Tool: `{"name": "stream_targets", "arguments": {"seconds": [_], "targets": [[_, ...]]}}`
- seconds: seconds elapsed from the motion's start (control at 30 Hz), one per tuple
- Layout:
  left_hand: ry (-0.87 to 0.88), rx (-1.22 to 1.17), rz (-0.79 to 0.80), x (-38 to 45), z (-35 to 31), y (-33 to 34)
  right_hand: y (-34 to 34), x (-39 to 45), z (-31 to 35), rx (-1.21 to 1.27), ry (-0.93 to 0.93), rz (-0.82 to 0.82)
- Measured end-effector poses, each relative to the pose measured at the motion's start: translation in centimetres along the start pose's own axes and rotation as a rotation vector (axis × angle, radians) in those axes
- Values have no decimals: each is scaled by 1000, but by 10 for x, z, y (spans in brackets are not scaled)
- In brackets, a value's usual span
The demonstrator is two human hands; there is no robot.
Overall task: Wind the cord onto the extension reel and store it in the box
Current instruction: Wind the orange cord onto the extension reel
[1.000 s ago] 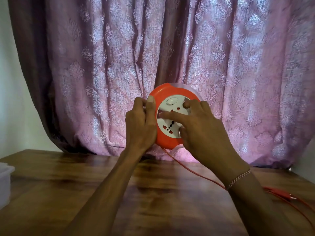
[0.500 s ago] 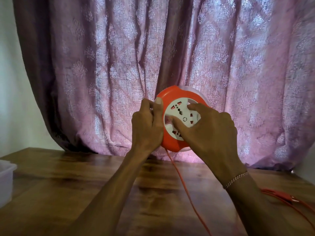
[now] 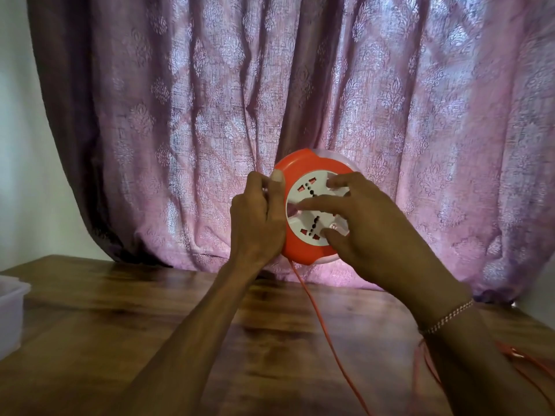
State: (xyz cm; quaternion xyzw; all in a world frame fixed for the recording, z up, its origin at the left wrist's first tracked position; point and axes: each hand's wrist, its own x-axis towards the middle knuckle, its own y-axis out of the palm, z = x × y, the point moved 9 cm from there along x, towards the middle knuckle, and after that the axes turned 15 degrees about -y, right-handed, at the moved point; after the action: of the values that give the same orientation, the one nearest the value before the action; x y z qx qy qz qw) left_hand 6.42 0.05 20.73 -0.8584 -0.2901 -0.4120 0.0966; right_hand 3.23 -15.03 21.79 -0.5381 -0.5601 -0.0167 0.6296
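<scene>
I hold an orange round extension reel (image 3: 295, 172) upright above the table, its white socket face (image 3: 309, 217) turned toward me. My left hand (image 3: 258, 217) grips the reel's left rim, thumb on the front edge. My right hand (image 3: 369, 226) lies over the socket face with fingers spread on it. An orange cord (image 3: 327, 334) hangs from the reel's bottom and runs down across the table toward the lower edge. More orange cord (image 3: 522, 358) lies at the right. A translucent white box (image 3: 10, 313) stands at the left edge, mostly cut off.
The wooden table (image 3: 120, 325) spans the lower half of the view. A pink patterned curtain (image 3: 210, 115) hangs right behind the reel, reaching the table's far edge. A pale wall (image 3: 18, 145) shows at the left.
The white socket face has turned under my right hand's fingers. The hanging cord swung from the right toward the middle of the table. My left hand kept its grip on the rim.
</scene>
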Motion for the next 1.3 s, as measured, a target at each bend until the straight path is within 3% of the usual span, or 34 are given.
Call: {"name": "stream_targets", "arguments": {"seconds": [0.13, 0.4, 0.63, 0.73, 0.9, 1.03, 1.1, 1.3], "targets": [[7, 31, -23, 3, 2, -2, 11, 0, 4, -114, -13, 156], [25, 38, -17, 2, 0, -2, 5, 2, 6, -251, -51, -21], [42, 57, -36, 1, 0, -1, -4, -5, -10, -187, 170, -275], [39, 68, -44, 2, 1, 0, 2, -6, -13, -153, 200, -309], [21, 64, -36, 3, 3, -1, -5, -5, -9, -263, 159, -305], [16, 16, -15, 1, -1, -2, -36, -12, 3, -239, -9, -522], [12, 0, -11, 1, -2, -2, -36, -9, 2, -183, -67, -460], [43, 26, -26, 2, 1, -3, 0, 2, 0, -91, -72, -8]]}}
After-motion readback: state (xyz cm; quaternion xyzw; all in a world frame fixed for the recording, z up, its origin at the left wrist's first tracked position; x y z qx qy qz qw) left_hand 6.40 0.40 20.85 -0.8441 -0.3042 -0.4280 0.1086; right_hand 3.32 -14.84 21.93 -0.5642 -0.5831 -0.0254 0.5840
